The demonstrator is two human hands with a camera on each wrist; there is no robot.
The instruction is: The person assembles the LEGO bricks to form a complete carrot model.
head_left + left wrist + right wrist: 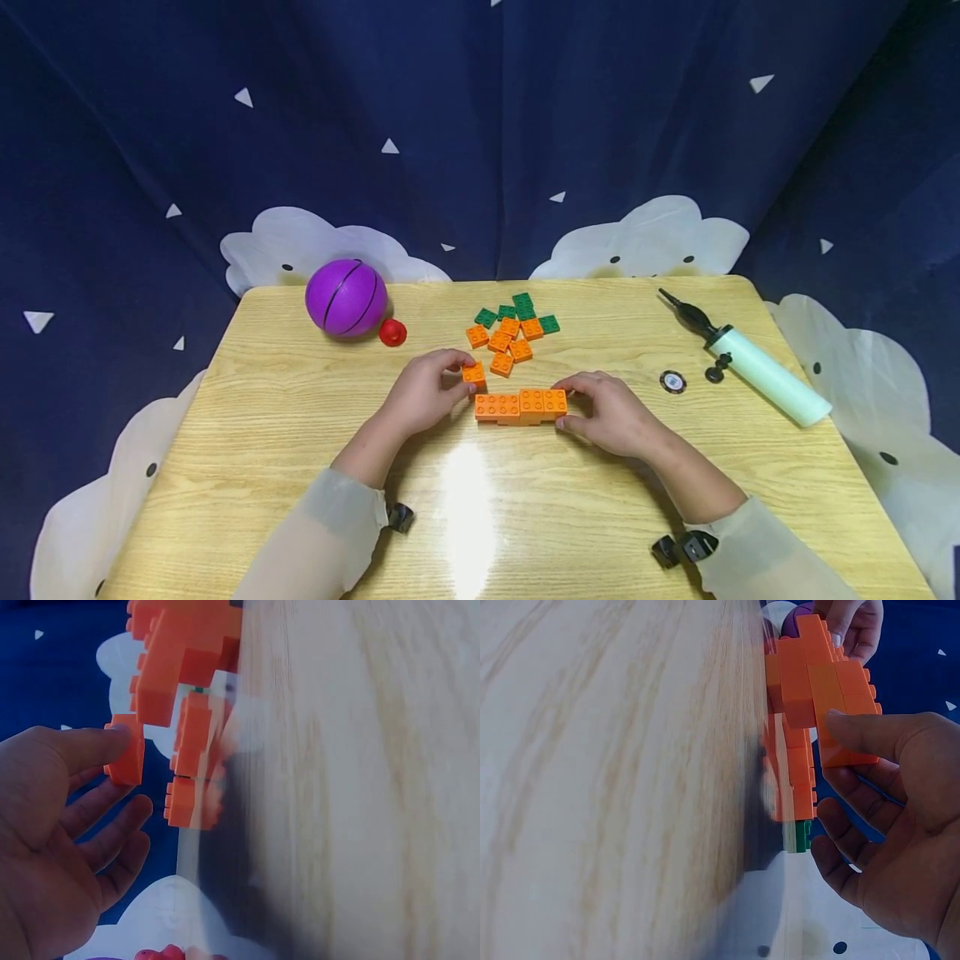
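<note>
Between thumb and fingers my left hand [425,392] pinches a small orange building brick [473,374], held just off the left end of a stepped orange brick assembly [497,406]. My right hand [611,414] grips the right end of that assembly, thumb on the near side and fingers behind. The right wrist view shows the assembly [798,682] built of several joined bricks, its studs facing up. In the left wrist view the pinched brick [127,754] looks apart from the assembly. Loose orange bricks [500,341] lie just beyond, studs up.
Green bricks [523,306] lie behind the loose orange ones. A purple ball [347,297] and a small red hat-shaped piece [392,332] are at the back left. To the right are a round chip [672,382], a small black piece [715,374] and a hand pump [768,375].
</note>
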